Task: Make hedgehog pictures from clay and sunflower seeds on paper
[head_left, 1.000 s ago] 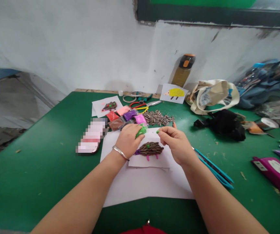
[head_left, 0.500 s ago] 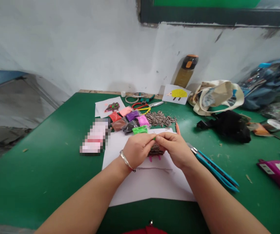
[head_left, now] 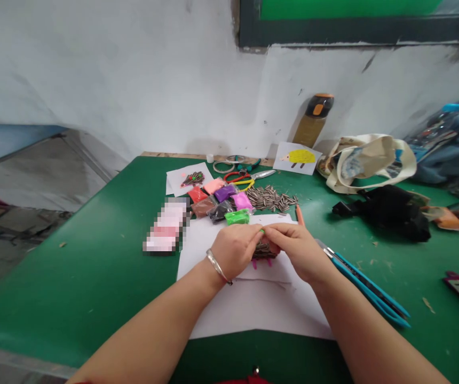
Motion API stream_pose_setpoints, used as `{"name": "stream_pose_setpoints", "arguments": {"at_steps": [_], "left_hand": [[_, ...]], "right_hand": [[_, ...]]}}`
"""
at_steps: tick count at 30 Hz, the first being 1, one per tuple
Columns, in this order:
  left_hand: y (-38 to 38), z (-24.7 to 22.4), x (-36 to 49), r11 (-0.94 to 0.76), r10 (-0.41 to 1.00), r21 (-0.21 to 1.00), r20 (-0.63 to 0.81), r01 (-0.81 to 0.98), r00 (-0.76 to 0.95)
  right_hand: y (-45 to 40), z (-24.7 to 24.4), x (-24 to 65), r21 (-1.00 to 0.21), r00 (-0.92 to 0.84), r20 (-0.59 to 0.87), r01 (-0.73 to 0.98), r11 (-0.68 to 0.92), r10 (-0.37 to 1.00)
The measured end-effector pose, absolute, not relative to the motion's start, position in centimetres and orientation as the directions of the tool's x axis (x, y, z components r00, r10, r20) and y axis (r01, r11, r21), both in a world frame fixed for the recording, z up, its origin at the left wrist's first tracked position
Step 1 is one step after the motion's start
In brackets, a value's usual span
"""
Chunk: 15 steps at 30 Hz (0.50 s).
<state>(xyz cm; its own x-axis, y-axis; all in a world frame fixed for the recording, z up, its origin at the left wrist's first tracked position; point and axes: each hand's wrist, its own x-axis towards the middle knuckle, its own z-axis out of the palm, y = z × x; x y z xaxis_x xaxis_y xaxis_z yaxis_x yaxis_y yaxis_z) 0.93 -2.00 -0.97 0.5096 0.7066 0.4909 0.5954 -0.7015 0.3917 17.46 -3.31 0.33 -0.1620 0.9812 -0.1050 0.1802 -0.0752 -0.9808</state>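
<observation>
My left hand (head_left: 233,248) and my right hand (head_left: 299,248) meet over white paper (head_left: 221,312), fingers pinched together. Between their fingertips shows a small bit of green clay (head_left: 262,231). Just below the hands lies a hedgehog-like figure covered in striped sunflower seeds (head_left: 264,252), with pink strips for legs; my fingers hide part of it. Beyond the hands are a pack of green clay (head_left: 237,216), a pack of pink clay (head_left: 242,201) and a heap of loose sunflower seeds (head_left: 273,199).
Blue-handled tweezers or cutter (head_left: 369,288) lies right of the paper. Red-and-yellow-handled scissors (head_left: 245,182), a hedgehog drawing (head_left: 299,157) and a bottle (head_left: 313,120) stand farther back. A blurred-out phone-like object (head_left: 166,226) is at left, a black cloth item (head_left: 393,213) at right.
The camera view has turned slightly left, so everything sits farther right in the picture. Both hands keep their pinch on the green clay over the seed figure.
</observation>
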Motion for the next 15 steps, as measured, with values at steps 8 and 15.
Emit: {"name": "stream_pose_setpoints", "arguments": {"at_steps": [8,15], "left_hand": [[-2.53,-0.59,1.05,-0.704,0.710,0.449,0.464,0.551,0.529],[-2.47,-0.13,1.22,-0.630,0.773,0.613,0.437,0.476,0.460]], "right_hand": [[-3.28,0.10,17.47,-0.993,-0.161,-0.100,0.077,-0.089,0.982],[-3.19,-0.28,17.46,-0.994,-0.125,-0.080,0.088,-0.069,0.989]]}}
